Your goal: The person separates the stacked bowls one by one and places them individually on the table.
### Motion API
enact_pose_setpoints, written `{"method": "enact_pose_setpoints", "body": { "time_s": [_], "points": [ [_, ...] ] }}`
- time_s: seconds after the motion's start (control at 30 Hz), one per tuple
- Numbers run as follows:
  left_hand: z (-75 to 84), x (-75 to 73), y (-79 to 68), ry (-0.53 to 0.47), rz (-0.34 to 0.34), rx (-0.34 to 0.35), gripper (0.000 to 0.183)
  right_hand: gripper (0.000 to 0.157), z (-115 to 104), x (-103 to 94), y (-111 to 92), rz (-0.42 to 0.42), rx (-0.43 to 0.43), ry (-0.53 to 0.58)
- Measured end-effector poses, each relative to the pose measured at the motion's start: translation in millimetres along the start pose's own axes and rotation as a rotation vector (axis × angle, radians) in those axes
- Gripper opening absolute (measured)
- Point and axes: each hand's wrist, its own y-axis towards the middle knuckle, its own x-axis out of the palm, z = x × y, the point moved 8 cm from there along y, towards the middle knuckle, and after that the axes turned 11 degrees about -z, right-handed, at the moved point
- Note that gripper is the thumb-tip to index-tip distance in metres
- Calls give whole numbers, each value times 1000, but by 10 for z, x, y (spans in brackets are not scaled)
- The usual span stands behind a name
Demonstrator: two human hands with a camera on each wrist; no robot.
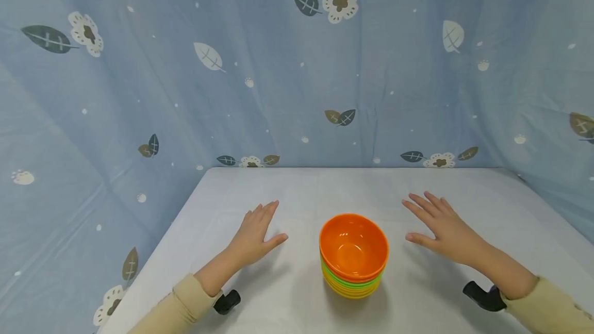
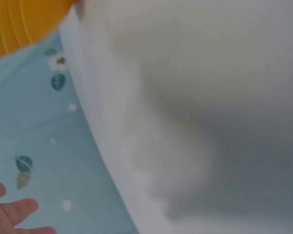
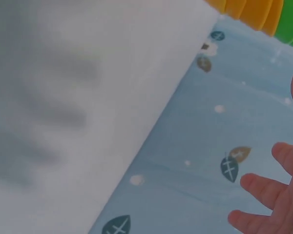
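A stack of nested bowls stands upright on the table, an orange one on top with green and yellow rims below it. To its left, my left hand hovers over the table with fingers extended and thumb pointing toward the stack, touching nothing. On the other side my right hand is likewise held up with spread fingers, apart from the bowls. The left wrist view catches yellow bowls at its top corner and some fingers. Yellow and green bowls also show in the right wrist view, above the right fingers.
A white-covered table lies under both hands. Behind it and along the sides hangs a blue curtain printed with leaves and flowers. Black wrist mounts sit at the cuffs of the beige sleeves.
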Motion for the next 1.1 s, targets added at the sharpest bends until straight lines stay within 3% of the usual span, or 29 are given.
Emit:
{"method": "enact_pose_setpoints", "body": {
  "time_s": [0.4, 0.8, 1.1],
  "points": [
    [492, 73, -102, -131, -46, 137, 77, 73, -206, -42, -71, 94, -99, 90],
    [743, 248, -106, -238, -153, 181, 78, 74, -391, 8, -18, 50, -127, 284],
    [815, 341, -58, -296, -211, 187, 83, 75, -497, 83, 9, 11, -170, 382]
  ]
}}
